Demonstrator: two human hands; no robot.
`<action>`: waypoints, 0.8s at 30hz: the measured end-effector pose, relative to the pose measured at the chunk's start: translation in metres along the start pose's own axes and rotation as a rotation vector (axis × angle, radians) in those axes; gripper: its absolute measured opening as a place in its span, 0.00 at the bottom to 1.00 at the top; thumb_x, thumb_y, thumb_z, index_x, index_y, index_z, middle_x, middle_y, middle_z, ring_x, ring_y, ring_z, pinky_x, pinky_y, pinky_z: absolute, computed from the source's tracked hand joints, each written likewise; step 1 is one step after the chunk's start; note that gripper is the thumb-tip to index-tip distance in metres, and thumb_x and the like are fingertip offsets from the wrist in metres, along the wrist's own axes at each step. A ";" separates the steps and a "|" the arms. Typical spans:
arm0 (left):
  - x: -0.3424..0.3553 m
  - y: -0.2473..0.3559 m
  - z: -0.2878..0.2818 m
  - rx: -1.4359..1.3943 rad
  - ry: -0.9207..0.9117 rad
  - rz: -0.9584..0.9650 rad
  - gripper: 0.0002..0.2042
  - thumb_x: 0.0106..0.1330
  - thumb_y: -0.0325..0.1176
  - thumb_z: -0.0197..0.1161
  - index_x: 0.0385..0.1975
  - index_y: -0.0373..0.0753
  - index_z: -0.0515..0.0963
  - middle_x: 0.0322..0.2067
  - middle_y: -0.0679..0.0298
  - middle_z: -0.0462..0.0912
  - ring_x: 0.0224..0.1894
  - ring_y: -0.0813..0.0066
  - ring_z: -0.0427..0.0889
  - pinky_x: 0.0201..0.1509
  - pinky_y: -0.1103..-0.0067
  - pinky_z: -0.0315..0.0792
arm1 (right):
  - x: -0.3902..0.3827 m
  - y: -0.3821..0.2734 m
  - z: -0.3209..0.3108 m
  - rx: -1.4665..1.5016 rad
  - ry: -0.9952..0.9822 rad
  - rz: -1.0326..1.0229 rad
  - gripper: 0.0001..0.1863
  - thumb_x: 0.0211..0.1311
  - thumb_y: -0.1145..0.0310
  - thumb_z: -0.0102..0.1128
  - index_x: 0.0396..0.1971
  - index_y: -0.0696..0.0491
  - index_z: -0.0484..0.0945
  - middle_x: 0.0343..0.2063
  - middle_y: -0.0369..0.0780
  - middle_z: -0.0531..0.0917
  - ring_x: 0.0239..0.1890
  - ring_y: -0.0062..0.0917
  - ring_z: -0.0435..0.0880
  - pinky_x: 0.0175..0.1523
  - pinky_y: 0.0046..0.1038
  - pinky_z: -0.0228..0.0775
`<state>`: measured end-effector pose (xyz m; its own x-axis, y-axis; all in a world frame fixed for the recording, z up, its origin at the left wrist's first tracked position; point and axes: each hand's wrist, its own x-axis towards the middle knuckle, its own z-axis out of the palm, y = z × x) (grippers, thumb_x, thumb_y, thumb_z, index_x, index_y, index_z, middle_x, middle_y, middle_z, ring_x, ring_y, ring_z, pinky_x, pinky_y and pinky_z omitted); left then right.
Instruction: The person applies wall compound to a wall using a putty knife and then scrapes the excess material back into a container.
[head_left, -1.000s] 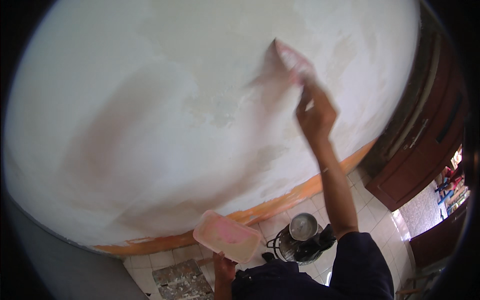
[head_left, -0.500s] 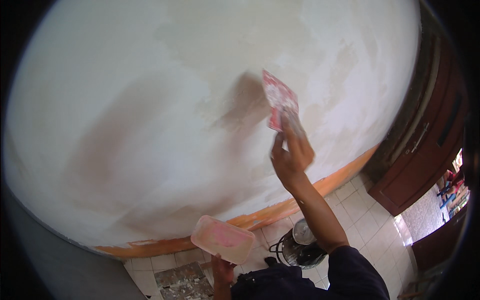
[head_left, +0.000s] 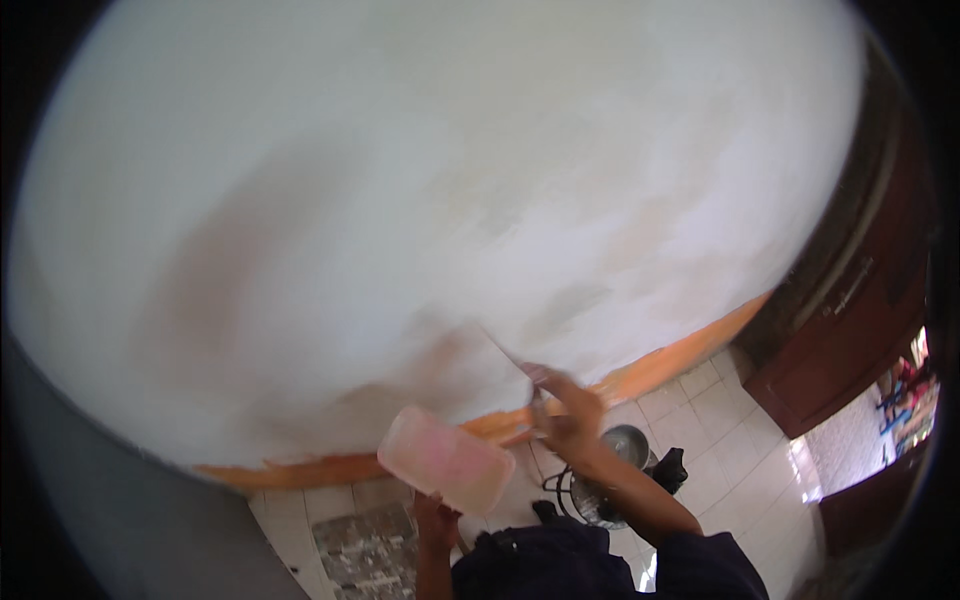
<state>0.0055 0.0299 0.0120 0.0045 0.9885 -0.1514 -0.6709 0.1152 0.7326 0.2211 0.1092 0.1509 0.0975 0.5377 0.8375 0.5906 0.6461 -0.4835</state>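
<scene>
My left hand point(head_left: 436, 515) is closed on the near edge of a shallow rectangular plastic tray point(head_left: 446, 458), off-white with a pinkish middle. In my right hand point(head_left: 568, 418), blurred by motion, is a flat filling knife point(head_left: 505, 347), seen nearly edge-on. Its blade points up and left, close to the lower part of the wall point(head_left: 330, 230); whether it touches cannot be told. Pale white covers the wall, with beige-grey smeared patches and soft shadows.
An orange band point(head_left: 655, 362) runs along the wall's foot above the tiled floor point(head_left: 715, 425). A bucket point(head_left: 600, 500) with a round pan point(head_left: 625, 443) stands below my right forearm. A spattered board point(head_left: 370, 550) lies left. Beyond the brown door point(head_left: 815, 345), people point(head_left: 910, 390) are outside.
My right hand has come down and slightly left with the filling knife, from mid-wall to just above the tray's level. The blade has turned edge-on. The tray has shifted slightly.
</scene>
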 end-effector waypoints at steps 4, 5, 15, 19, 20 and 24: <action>0.000 -0.004 0.014 -0.125 -0.086 0.045 0.35 0.49 0.31 0.63 0.59 0.37 0.58 0.51 0.60 0.71 0.53 0.66 0.73 0.54 0.72 0.72 | 0.009 -0.040 -0.057 0.362 -0.104 0.562 0.11 0.51 0.81 0.61 0.37 0.60 0.76 0.27 0.41 0.78 0.29 0.19 0.81 0.34 0.21 0.73; 0.003 -0.005 0.016 -0.146 -0.113 0.064 0.35 0.48 0.30 0.65 0.59 0.37 0.57 0.51 0.60 0.71 0.54 0.66 0.73 0.55 0.72 0.71 | 0.008 -0.048 -0.064 0.311 -0.194 0.515 0.11 0.51 0.81 0.61 0.36 0.60 0.76 0.27 0.41 0.79 0.30 0.18 0.80 0.33 0.20 0.72; 0.009 -0.037 0.012 -0.117 -0.157 0.093 0.39 0.44 0.22 0.65 0.60 0.38 0.56 0.54 0.61 0.67 0.58 0.65 0.68 0.61 0.68 0.64 | -0.001 -0.059 -0.051 -0.111 -0.598 0.041 0.17 0.42 0.81 0.59 0.38 0.57 0.77 0.30 0.44 0.81 0.26 0.31 0.82 0.29 0.25 0.74; 0.005 -0.033 0.038 -0.139 -0.049 0.089 0.37 0.44 0.22 0.66 0.58 0.35 0.58 0.52 0.60 0.69 0.56 0.66 0.69 0.61 0.69 0.65 | -0.033 -0.046 -0.033 -0.336 -0.625 -0.278 0.19 0.44 0.76 0.56 0.42 0.60 0.75 0.33 0.45 0.81 0.30 0.33 0.83 0.31 0.28 0.77; 0.006 -0.034 0.044 -0.110 -0.051 0.128 0.36 0.45 0.23 0.67 0.57 0.35 0.58 0.51 0.60 0.69 0.56 0.67 0.69 0.60 0.70 0.66 | -0.038 -0.045 -0.032 -0.382 -0.605 -0.320 0.19 0.45 0.76 0.56 0.42 0.61 0.75 0.33 0.45 0.81 0.31 0.33 0.83 0.31 0.28 0.77; 0.006 -0.033 0.050 0.005 -0.101 0.213 0.35 0.47 0.28 0.71 0.55 0.33 0.60 0.49 0.60 0.70 0.53 0.70 0.71 0.57 0.72 0.69 | -0.070 -0.051 -0.023 -0.291 -0.652 -0.341 0.17 0.40 0.78 0.56 0.36 0.65 0.75 0.31 0.48 0.81 0.29 0.33 0.83 0.32 0.29 0.77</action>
<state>0.0648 0.0365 0.0199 -0.0620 0.9953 0.0738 -0.6613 -0.0964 0.7439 0.2029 0.0260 0.1229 -0.5627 0.6025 0.5660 0.6979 0.7132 -0.0654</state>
